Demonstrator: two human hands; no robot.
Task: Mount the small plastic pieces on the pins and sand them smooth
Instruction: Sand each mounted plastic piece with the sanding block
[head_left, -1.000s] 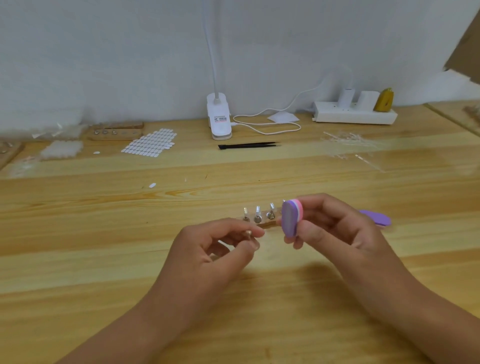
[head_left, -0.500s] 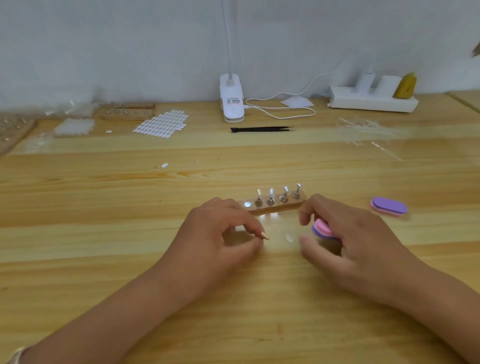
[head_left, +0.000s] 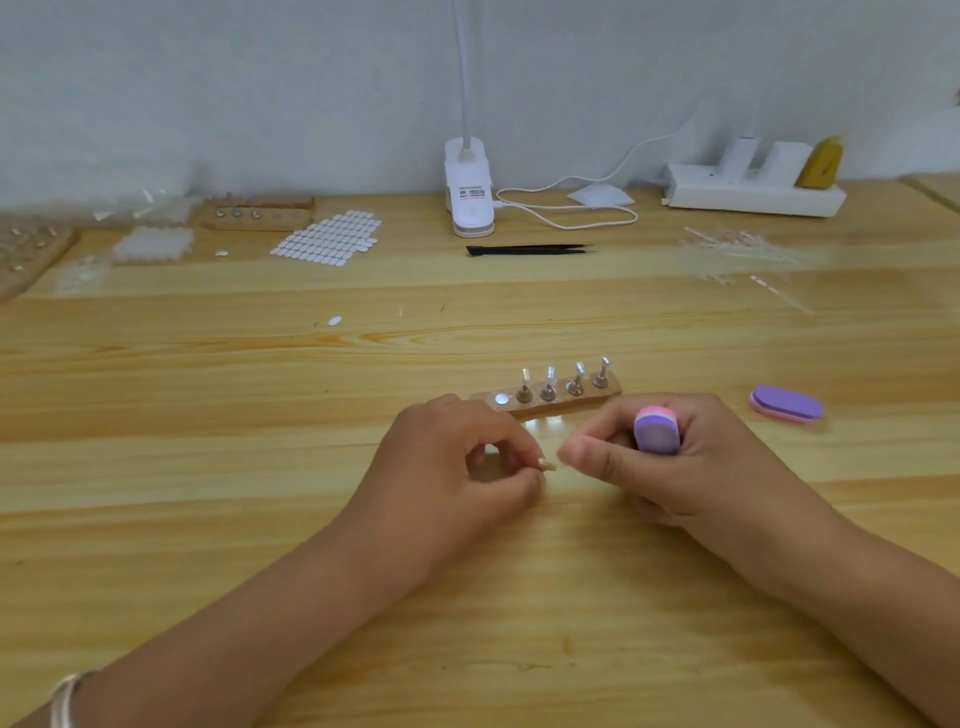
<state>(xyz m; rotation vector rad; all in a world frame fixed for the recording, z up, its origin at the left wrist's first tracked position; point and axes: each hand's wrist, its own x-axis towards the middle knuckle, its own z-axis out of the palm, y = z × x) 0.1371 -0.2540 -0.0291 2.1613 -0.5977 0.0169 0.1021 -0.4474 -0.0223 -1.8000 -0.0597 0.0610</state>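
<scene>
A small wooden block (head_left: 561, 406) lies just beyond my hands, with several upright metal pins (head_left: 549, 384) carrying small clear pieces and one bare round socket (head_left: 501, 399) at its left end. My left hand (head_left: 457, 467) pinches a small pin with a pale piece on its tip (head_left: 546, 464) between thumb and forefinger. My right hand (head_left: 670, 462) grips a purple and pink sanding block (head_left: 657, 430), its forefinger tip almost touching the piece.
A second purple sanding block (head_left: 787, 404) lies to the right. Along the back stand a white clip lamp (head_left: 469, 187), black tweezers (head_left: 527, 250), a power strip (head_left: 753, 195), a sheet of white pieces (head_left: 327, 239), another pin block (head_left: 257, 213) and clear plastic scraps (head_left: 737, 249).
My right hand has come up off the table with the sanding block and moved toward my left hand. A small pale piece that lay between my hands is out of sight.
</scene>
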